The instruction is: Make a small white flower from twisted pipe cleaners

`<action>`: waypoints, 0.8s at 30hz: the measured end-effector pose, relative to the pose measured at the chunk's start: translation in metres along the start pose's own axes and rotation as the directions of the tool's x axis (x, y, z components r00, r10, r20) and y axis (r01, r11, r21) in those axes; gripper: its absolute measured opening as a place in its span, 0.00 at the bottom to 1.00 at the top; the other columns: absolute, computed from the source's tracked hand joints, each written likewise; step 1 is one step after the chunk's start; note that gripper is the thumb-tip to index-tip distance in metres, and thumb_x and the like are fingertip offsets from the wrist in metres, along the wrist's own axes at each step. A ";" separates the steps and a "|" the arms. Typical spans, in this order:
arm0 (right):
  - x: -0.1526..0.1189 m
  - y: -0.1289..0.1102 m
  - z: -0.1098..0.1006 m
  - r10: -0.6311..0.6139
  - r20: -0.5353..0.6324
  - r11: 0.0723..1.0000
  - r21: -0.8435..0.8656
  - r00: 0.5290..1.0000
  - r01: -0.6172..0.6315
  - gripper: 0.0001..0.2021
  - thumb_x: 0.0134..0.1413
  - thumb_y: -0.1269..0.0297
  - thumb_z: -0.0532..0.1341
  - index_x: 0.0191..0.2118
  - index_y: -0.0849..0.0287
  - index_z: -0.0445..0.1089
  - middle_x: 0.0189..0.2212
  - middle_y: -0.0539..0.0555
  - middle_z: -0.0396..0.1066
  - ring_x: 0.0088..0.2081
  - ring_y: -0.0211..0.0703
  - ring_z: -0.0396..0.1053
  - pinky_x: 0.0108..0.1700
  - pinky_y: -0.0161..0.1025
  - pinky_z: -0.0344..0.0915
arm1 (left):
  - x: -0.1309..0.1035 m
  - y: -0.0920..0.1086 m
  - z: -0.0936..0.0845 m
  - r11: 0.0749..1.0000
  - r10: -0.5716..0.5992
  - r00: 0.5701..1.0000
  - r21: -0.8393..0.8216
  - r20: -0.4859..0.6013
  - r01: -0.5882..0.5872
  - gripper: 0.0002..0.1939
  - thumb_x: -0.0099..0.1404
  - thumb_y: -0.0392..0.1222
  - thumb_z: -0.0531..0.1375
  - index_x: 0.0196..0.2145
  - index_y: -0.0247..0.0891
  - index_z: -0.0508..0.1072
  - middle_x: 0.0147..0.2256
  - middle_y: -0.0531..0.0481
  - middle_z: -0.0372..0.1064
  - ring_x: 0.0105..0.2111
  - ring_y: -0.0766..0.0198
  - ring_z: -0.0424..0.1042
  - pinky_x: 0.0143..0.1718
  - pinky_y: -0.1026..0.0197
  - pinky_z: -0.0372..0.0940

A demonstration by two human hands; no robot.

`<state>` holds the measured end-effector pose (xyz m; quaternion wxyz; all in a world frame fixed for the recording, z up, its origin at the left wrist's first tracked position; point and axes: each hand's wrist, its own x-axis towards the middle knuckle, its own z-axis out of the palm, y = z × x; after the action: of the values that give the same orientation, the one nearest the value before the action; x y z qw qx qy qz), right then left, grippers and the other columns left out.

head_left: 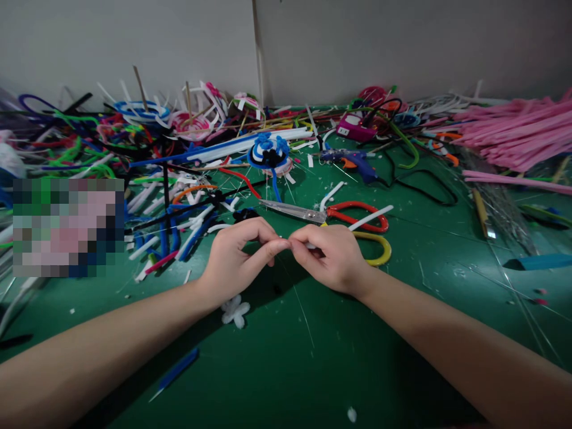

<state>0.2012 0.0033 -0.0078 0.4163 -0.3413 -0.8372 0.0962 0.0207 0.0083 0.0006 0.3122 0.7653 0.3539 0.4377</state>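
Observation:
My left hand (243,253) and my right hand (333,256) meet fingertip to fingertip above the green table. Both are closed in a pinch. A white pipe cleaner (370,218) runs out behind my right hand, and a bit of white shows between those fingers. Its other end is mostly hidden where the fingertips meet. Just beyond the hands lie scissors (304,212) with one red and one yellow handle, partly covered by my right hand. Near my left wrist rests a small white flower shape (235,311) of fuzzy loops.
A blue glue gun (357,164) with a black cord lies behind the scissors. Cut pipe cleaners (170,232) and finished pieces pile up at the left and back. Pink pipe cleaners (522,131) are stacked at right. A blue pointed tool (176,372) lies in front.

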 end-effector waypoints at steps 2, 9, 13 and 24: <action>0.000 0.000 0.000 0.011 0.020 1.000 0.012 1.000 -0.011 0.08 0.59 0.67 0.55 0.29 0.61 0.68 0.17 0.44 0.65 0.17 0.28 0.57 0.22 0.29 0.51 | 0.000 0.000 0.000 1.000 0.001 1.000 -0.013 0.011 -0.001 0.09 0.62 0.34 0.60 0.23 0.37 0.69 0.19 0.55 0.66 0.22 0.68 0.67 0.25 0.64 0.62; 0.001 0.001 -0.002 0.033 0.043 0.994 0.099 0.999 -0.037 0.07 0.59 0.68 0.56 0.31 0.61 0.68 0.20 0.45 0.68 0.18 0.28 0.58 0.23 0.29 0.53 | 0.001 -0.002 0.000 0.998 -0.001 1.000 -0.065 0.025 0.003 0.10 0.63 0.36 0.57 0.24 0.37 0.67 0.19 0.56 0.64 0.20 0.69 0.66 0.23 0.65 0.62; 0.002 -0.001 -0.002 0.061 0.059 0.986 0.150 0.996 -0.070 0.06 0.59 0.69 0.57 0.31 0.62 0.68 0.19 0.44 0.68 0.17 0.26 0.58 0.23 0.27 0.54 | 0.000 -0.003 0.001 0.993 -0.007 1.000 -0.119 0.015 0.008 0.08 0.63 0.34 0.58 0.26 0.37 0.67 0.23 0.56 0.63 0.17 0.73 0.65 0.20 0.66 0.61; 0.002 0.001 -0.001 0.117 0.067 0.967 0.218 0.991 -0.129 0.04 0.58 0.68 0.59 0.34 0.61 0.69 0.22 0.46 0.72 0.20 0.28 0.63 0.24 0.27 0.58 | -0.002 -0.007 0.002 0.968 -0.071 0.997 -0.239 0.020 0.074 0.03 0.62 0.33 0.59 0.31 0.38 0.68 0.26 0.55 0.66 0.16 0.74 0.67 0.17 0.69 0.63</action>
<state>0.2013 0.0051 -0.0067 0.4224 -0.3410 -0.8094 0.2237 0.0203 0.0105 -0.0068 0.4201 0.7109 0.3245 0.4614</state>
